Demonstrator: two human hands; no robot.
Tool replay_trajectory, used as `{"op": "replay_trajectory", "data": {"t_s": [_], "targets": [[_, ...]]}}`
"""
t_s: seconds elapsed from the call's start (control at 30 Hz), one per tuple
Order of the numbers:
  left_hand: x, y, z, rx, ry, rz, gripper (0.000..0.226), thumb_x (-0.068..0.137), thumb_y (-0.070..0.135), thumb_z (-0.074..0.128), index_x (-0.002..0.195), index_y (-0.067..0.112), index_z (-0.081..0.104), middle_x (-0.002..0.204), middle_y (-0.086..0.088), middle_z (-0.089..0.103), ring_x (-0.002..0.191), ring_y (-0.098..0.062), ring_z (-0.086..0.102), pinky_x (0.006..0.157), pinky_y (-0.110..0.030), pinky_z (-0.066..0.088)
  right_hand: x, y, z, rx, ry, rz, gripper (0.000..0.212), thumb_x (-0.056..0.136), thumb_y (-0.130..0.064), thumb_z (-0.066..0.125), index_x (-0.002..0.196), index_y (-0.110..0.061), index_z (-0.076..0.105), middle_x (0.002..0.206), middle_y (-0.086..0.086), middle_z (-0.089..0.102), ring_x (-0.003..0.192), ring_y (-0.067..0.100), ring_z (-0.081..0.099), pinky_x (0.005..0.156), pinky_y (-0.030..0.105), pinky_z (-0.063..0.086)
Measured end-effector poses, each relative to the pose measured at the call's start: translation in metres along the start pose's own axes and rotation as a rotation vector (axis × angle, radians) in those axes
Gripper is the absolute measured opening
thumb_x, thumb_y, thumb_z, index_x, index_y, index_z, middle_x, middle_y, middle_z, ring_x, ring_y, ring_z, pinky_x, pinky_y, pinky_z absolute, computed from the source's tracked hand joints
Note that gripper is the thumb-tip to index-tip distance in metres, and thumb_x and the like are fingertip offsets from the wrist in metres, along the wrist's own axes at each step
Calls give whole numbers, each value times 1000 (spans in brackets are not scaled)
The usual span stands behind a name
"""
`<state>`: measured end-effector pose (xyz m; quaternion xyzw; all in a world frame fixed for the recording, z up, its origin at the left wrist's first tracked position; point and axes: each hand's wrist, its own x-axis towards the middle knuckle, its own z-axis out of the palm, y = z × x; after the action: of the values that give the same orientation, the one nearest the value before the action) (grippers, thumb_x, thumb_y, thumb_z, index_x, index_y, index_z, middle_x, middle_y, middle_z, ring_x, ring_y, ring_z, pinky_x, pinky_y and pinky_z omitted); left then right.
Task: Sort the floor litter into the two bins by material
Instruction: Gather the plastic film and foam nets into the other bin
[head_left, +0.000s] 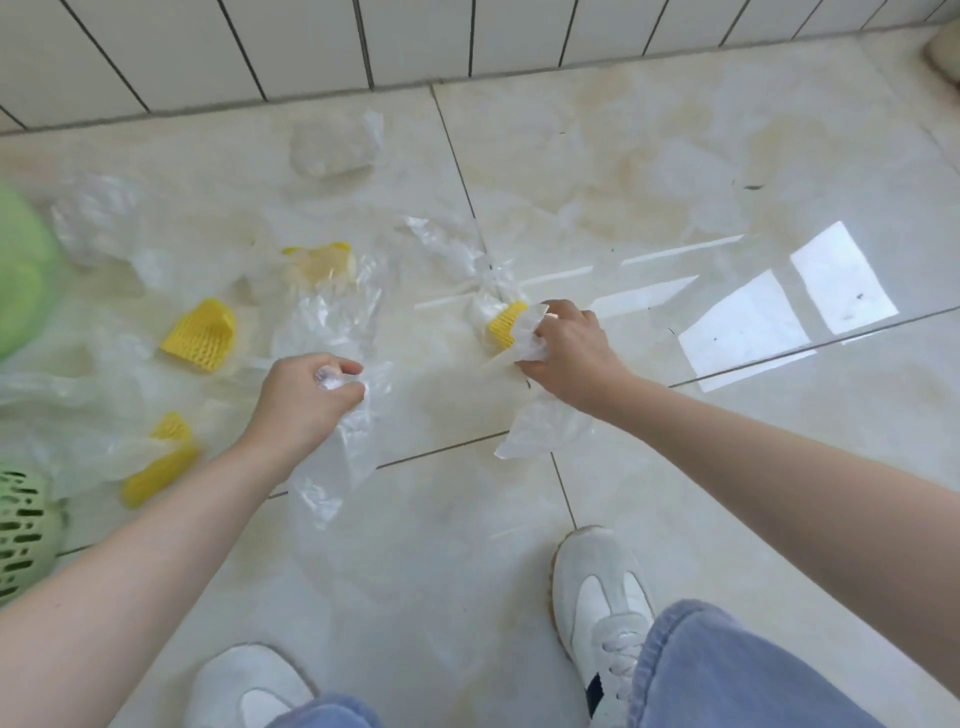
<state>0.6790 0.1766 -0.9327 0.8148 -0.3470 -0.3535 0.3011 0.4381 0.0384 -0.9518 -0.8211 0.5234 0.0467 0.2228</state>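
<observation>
Head view: left hand (304, 397) fingers curled on crumpled clear plastic bag (337, 457); right hand (566, 353) clutching white crinkled film (530, 332), touching yellow foam net sleeve (505, 322)

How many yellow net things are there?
4 yellow foam nets: one by the right hand at, one mid-left, one lower left, one under plastic. More may hide.

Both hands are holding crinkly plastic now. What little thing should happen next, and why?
Probably carry the handfuls left to a green bin. The left hand grips a clear crumpled plastic bag; the right hand grips white plastic film, right beside a yellow foam net sleeve. Both hands are full, so emptying them comes before picking more.
</observation>
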Motion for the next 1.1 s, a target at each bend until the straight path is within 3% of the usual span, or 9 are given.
{"op": "replay_trajectory", "data": {"t_s": [0.1, 0.2, 0.3, 0.43, 0.6, 0.73, 0.9, 1.1], "targets": [[10, -10, -8, 20, 12, 37, 25, 75, 0, 64, 69, 22, 55, 111, 1, 67, 93, -17, 54, 64, -18, 40, 17, -7, 6, -43, -59, -47, 38, 81, -30, 59, 117, -15, 58, 137, 6, 42, 126, 35, 39, 100, 39, 38], [14, -18, -11, 92, 37, 95, 29, 73, -1, 63, 91, 21, 56, 121, 3, 57, 103, -13, 50, 73, -22, 36, 27, -15, 14, -127, -128, -97, 40, 83, -27, 62, 120, -14, 55, 139, 9, 37, 120, 37, 41, 101, 34, 35], [20, -27, -16, 200, 90, 157, 47, 73, -1, 65, 115, 16, 53, 140, -1, 41, 126, -16, 42, 89, -16, 28, 28, -29, 20, -167, -136, -134, 39, 82, -15, 62, 121, -12, 54, 135, 7, 34, 110, 34, 41, 95, 34, 41], [28, -40, -22, 327, 22, 61, 49, 77, 3, 65, 122, 18, 52, 156, -1, 21, 135, -17, 36, 96, -26, 32, 34, -52, 27, -109, -176, -216, 39, 78, -4, 58, 117, -9, 57, 122, 8, 41, 106, 32, 46, 92, 34, 44], [30, -56, -24, 329, -3, 92, 43, 76, 2, 63, 117, 12, 57, 133, -2, 50, 122, -22, 50, 94, -26, 35, 46, -81, 29, 41, -160, -212, 36, 77, -4, 57, 113, -9, 59, 99, 2, 43, 90, 28, 56, 77, 34, 48], [23, -60, -24, 275, 61, 68, 32, 78, 4, 63, 108, 13, 58, 108, -2, 63, 103, -24, 58, 83, -30, 42, 45, -101, 21, 137, -150, -244, 35, 77, -2, 56, 109, -12, 46, 90, 0, 43, 84, 25, 47, 68, 28, 35], [7, -54, -31, 170, 169, 34, 17, 80, 9, 67, 96, 10, 62, 95, -2, 64, 84, -18, 54, 70, -24, 36, 24, -118, 7, 289, -111, -227, 47, 76, -1, 54, 117, -18, 37, 88, 5, 54, 82, 27, 53, 63, 32, 42], [-21, -51, -63, 113, 240, 55, 13, 77, 8, 71, 88, 10, 64, 92, 0, 66, 88, -18, 57, 70, -17, 31, 2, -144, 7, 339, -141, -255, 54, 76, -2, 55, 123, -24, 39, 76, -7, 49, 77, 19, 52, 59, 26, 44]]}}
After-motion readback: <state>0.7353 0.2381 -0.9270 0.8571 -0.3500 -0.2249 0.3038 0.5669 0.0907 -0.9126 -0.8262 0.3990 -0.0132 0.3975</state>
